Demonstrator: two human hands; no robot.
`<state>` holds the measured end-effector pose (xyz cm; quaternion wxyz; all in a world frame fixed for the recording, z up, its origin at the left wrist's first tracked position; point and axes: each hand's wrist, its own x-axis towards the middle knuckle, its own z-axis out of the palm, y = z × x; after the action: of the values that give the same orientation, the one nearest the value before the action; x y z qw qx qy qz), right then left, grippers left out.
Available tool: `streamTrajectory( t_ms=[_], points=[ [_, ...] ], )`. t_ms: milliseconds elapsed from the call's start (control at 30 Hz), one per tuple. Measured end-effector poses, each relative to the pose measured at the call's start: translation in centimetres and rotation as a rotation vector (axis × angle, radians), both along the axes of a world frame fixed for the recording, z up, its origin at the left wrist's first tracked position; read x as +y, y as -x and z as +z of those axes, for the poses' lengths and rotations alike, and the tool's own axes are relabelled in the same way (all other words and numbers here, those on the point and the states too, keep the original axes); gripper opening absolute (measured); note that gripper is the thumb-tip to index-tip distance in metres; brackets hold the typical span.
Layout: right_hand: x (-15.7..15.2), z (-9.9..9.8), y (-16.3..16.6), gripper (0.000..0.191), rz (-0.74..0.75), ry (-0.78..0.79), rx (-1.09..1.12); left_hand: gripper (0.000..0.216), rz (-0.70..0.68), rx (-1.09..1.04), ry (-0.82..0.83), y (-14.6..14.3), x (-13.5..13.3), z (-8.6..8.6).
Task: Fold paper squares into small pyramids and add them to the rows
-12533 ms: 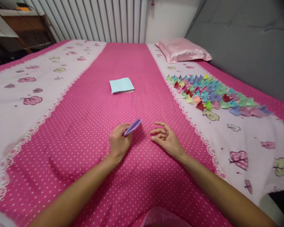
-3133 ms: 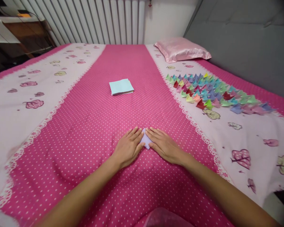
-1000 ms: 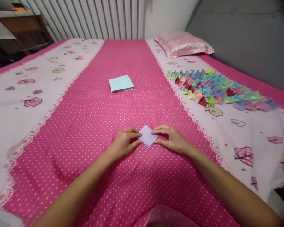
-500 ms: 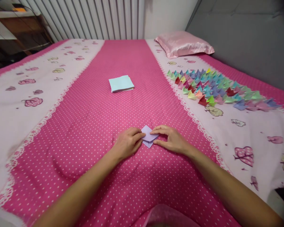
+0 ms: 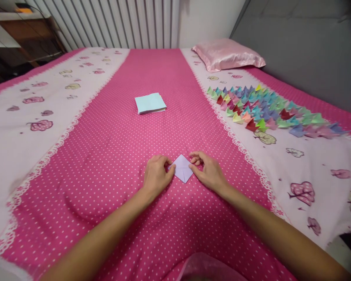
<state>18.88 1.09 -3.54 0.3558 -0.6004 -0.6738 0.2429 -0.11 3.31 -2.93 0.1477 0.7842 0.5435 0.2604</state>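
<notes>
A small lilac sheet of origami paper (image 5: 182, 170), folded into a diamond with crease lines across its lower half, lies on the pink dotted bedspread (image 5: 128, 148). At its left corner my left hand (image 5: 158, 173) grips the paper, thumb on top and fingers curled at the edge. My right hand (image 5: 208, 171) pinches the opposite corner, its thumb on the paper and the index finger bent beyond it. Farther off, a stack of light blue paper squares (image 5: 150, 103) rests on the bedspread.
Rows of small folded paper pieces (image 5: 260, 107) in many colours cover the bedspread to the right. Behind them are a pink satin pillow (image 5: 226, 54) and a grey padded headboard (image 5: 304, 50). A white radiator (image 5: 119, 23) stands at the far end; a wooden desk (image 5: 26, 33) is at the far left.
The upper flap that hung over the paper's middle now lies differently, so the creased lower half shows. Both hands have shifted outward to the side corners.
</notes>
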Motion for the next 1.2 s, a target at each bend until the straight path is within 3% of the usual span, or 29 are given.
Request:
streamTrajectory(
  t_ms=[233,400,600,1067,1200],
  points=[
    [0.0,-0.2,0.6,0.014,0.006,-0.048,-0.091,0.013,-0.074,0.033,0.005,-0.3,0.1,0.0],
    [0.0,-0.3,1.5,0.017,-0.067,-0.046,-0.158,0.014,-0.008,0.079,0.037,-1.0,0.1,0.1],
    [0.0,-0.3,1.4,0.015,-0.054,-0.011,-0.142,0.01,-0.006,0.094,0.079,-1.2,0.1,0.3],
    [0.3,-0.4,0.1,0.05,0.061,0.001,0.009,0.034,-0.07,0.001,0.098,-0.1,0.4,-0.6],
    [0.4,-0.5,-0.7,0.054,0.127,0.026,0.031,0.037,-0.165,-0.002,0.061,0.6,0.4,-0.8]
  ],
)
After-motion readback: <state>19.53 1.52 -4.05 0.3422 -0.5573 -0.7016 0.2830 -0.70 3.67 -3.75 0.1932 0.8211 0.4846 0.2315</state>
